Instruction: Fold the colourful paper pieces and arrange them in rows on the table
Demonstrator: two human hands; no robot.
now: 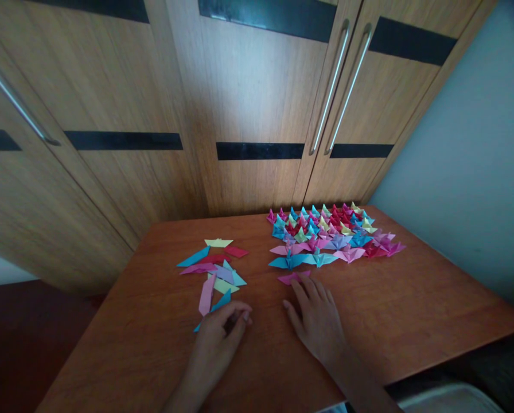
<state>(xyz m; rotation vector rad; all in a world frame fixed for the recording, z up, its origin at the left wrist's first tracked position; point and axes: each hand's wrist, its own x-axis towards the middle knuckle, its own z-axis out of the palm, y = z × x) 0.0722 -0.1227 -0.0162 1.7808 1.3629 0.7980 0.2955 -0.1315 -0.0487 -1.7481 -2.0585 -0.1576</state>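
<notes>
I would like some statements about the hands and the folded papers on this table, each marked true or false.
1. The right hand lies flat on the table. True.
2. The left hand holds a green paper in the air. False: it rests on the table, at the near end of a blue folded piece.
3. A pink folded piece lies just in front of the right hand's fingers. True.
4. The big group of folded shapes is on the left side of the table. False: it is on the right; the flat folded strips are on the left.
</notes>
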